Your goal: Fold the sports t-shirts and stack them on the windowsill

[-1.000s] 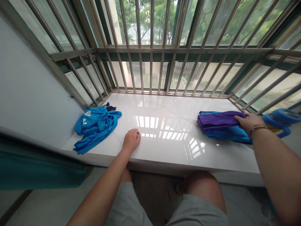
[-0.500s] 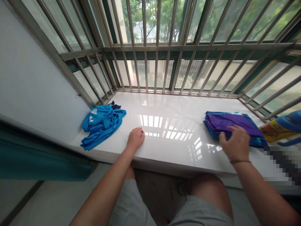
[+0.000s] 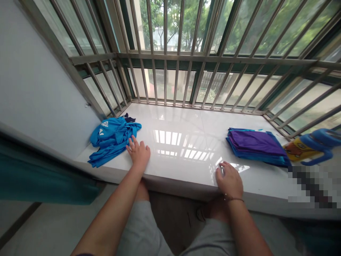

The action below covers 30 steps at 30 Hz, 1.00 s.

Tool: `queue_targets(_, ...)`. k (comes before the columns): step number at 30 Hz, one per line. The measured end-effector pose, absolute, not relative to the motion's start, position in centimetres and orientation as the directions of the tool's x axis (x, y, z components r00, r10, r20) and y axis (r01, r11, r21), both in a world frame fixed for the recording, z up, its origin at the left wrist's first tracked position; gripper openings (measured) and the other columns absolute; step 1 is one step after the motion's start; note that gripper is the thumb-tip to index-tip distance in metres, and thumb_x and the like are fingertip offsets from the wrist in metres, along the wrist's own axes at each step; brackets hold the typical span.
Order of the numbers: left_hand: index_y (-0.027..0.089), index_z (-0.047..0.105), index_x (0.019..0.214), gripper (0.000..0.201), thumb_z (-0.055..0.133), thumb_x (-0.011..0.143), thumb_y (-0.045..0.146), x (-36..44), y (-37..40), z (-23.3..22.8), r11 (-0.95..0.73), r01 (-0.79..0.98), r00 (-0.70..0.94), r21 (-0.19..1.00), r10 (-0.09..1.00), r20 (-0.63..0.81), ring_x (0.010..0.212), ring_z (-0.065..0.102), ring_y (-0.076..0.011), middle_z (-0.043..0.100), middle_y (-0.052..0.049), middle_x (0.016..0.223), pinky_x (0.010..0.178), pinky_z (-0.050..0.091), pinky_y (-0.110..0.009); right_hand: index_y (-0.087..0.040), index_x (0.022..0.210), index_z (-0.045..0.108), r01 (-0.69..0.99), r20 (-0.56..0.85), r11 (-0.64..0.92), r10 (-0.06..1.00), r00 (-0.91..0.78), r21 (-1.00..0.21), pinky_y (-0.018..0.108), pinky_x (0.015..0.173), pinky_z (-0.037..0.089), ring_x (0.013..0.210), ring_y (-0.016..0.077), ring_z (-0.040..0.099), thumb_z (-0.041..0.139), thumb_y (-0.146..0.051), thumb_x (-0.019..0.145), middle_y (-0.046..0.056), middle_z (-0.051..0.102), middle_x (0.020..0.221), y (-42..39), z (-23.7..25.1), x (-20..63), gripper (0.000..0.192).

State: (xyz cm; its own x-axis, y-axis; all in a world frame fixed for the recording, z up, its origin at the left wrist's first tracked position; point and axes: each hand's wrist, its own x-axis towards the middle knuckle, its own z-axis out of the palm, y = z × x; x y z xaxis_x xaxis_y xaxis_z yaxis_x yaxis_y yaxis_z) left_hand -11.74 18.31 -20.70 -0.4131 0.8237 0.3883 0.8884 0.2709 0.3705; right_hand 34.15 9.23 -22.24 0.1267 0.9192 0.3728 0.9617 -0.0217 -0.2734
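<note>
A crumpled blue garment [image 3: 110, 137] with white print lies at the left end of the white sill, a dark piece of cloth at its far edge. My left hand [image 3: 139, 154] is at its right side, fingers spread, the fingertips close to the fabric; whether they touch it I cannot tell. My right hand [image 3: 230, 179] is over the sill's front edge, fingers loosely curved and apart, holding nothing. Beyond it on the right sits a flat folded stack of cloth, purple [image 3: 255, 143] on top with blue beneath.
A blue and yellow bottle [image 3: 306, 145] with a handle stands right of the stack. Metal bars [image 3: 165, 81] run along the window behind the white sill [image 3: 176, 167]. A teal curtain [image 3: 48, 181] hangs at the left. A pixelated patch covers the right front.
My left hand has moved left to the crumpled garment and spread its fingers. My right hand has drawn away from the folded stack, leftward and nearer to me. The view has shifted slightly.
</note>
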Motion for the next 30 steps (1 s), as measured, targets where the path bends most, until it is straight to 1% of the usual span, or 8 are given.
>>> queue_targets(2, 0.008, 0.073, 0.128, 0.038, 0.062, 0.099, 0.030, -13.6, 18.9, -20.2, 0.328, 0.884, -0.436, 0.332, 0.833, 0.341, 0.168, 0.022, -0.0547, 0.031, -0.034, 0.178, 0.127, 0.026, -0.083, -0.016, 0.126, 0.071, 0.963, 0.366, -0.021, 0.923, 0.122, -0.270, 0.052, 0.123, 0.046, 0.138, 0.0343, 0.063, 0.046, -0.037, 0.103, 0.021, 0.072, 0.142, 9.2, -22.0, 34.0, 0.041)
queue_targets(5, 0.005, 0.073, 0.131, 0.039, 0.052, 0.102, 0.023, -15.7, 19.7, -19.5, 0.375, 0.863, -0.469, 0.338, 0.844, 0.260, 0.156, 0.045, -0.0522, 0.053, -0.036, 0.162, 0.126, 0.028, -0.083, -0.016, 0.127, 0.071, 0.969, 0.363, -0.015, 0.926, 0.107, -0.248, 0.052, 0.123, 0.046, 0.139, 0.0339, 0.063, 0.046, -0.036, 0.103, 0.020, 0.072, 0.143, 9.0, -21.9, 33.8, 0.040)
queue_targets(10, 0.014, 0.081, 0.115, 0.041, 0.041, 0.104, 0.018, -13.3, 17.5, -19.7, 0.104, 0.935, -0.193, 0.338, 0.950, 0.243, 0.134, 0.068, -0.0394, 0.075, -0.025, 0.138, 0.125, 0.047, -0.061, -0.017, 0.128, 0.071, 0.964, 0.355, -0.034, 0.926, 0.130, -0.264, 0.052, 0.123, 0.046, 0.138, 0.0345, 0.063, 0.047, -0.035, 0.103, 0.020, 0.071, 0.144, 8.9, -21.8, 33.7, 0.039)
queue_targets(14, 0.024, 0.083, 0.119, 0.040, 0.045, 0.109, 0.034, -6.8, 11.0, -21.2, -0.225, 0.833, 0.085, 0.505, 0.954, 0.286, 0.130, 0.073, -0.0348, 0.080, -0.015, 0.133, 0.120, 0.056, -0.057, -0.016, 0.131, 0.071, 0.963, 0.326, -0.050, 0.935, 0.138, -0.264, 0.053, 0.125, 0.044, 0.141, 0.0349, 0.061, 0.049, -0.036, 0.104, 0.021, 0.069, 0.147, 8.9, -21.7, 33.5, 0.041)
queue_targets(18, 0.041, 0.085, 0.119, 0.026, 0.063, 0.105, 0.040, -0.7, 3.4, -21.2, -0.411, 0.613, 0.381, 0.675, 0.902, 0.203, 0.124, 0.077, -0.0299, 0.083, -0.005, 0.128, 0.113, 0.065, -0.049, -0.014, 0.138, 0.069, 0.969, 0.295, -0.061, 0.946, 0.133, -0.241, 0.059, 0.128, 0.040, 0.146, 0.0376, 0.058, 0.050, -0.037, 0.104, 0.022, 0.066, 0.154, 8.6, -21.4, 33.6, 0.045)
queue_targets(25, 0.053, 0.085, 0.119, 0.023, 0.072, 0.103, 0.042, 1.4, -2.7, -17.0, -0.252, 0.301, 0.583, 0.920, 0.812, 0.031, 0.122, 0.076, -0.0296, 0.081, -0.004, 0.127, 0.108, 0.065, -0.051, -0.027, 0.165, 0.054, 0.811, 0.275, 0.433, 0.897, -0.345, -0.393, 0.068, 0.133, 0.032, 0.152, 0.0321, 0.058, 0.056, -0.020, 0.100, 0.015, 0.062, 0.163, 4.1, -21.8, 29.3, 0.065)
queue_targets(28, 0.049, 0.088, 0.100, 0.007, 0.084, 0.094, 0.049, 0.7, -3.3, -16.0, -0.181, 0.240, 0.631, 0.954, 0.776, -0.012, 0.102, 0.078, -0.0285, 0.079, -0.004, 0.109, 0.091, 0.067, -0.046, -0.029, 0.154, 0.065, 0.691, 0.351, 0.553, 0.832, -0.429, -0.466, 0.068, 0.135, 0.028, 0.145, 0.0296, 0.064, 0.057, -0.008, 0.095, 0.010, 0.076, 0.144, 1.8, -22.6, 26.2, 0.063)
queue_targets(30, 0.045, 0.087, 0.099, 0.015, 0.090, 0.088, 0.055, 0.0, -3.3, -16.2, -0.160, 0.248, 0.601, 0.955, 0.799, -0.023, 0.100, 0.077, -0.0286, 0.077, -0.004, 0.107, 0.090, 0.067, -0.045, -0.029, 0.136, 0.074, 0.642, 0.413, 0.571, 0.819, -0.399, -0.511, 0.067, 0.135, 0.029, 0.137, 0.0281, 0.070, 0.056, -0.004, 0.094, 0.006, 0.083, 0.125, 0.8, -22.8, 24.7, 0.052)
